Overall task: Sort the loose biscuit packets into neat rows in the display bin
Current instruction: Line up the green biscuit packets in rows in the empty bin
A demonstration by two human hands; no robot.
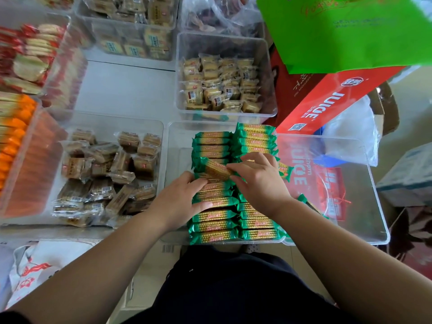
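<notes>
While hands cover rows — tilted packet part-hidden.

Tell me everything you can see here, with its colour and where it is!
display bin: one, clear, front middle.
green packets: many, green and yellow, in two rows in the display bin.
tilted packet: one, green and yellow, on top of the left row.
brown packets: many, brown, jumbled, left of the display bin.
tan packets: many, tan, behind the display bin.
orange packets: many, orange, far left edge.
juice box: one, red, behind the display bin on the right.
green bag: one, bright green, top right.
left hand: one, presses on the left row.
right hand: one, pinches the tilted packet.
</notes>
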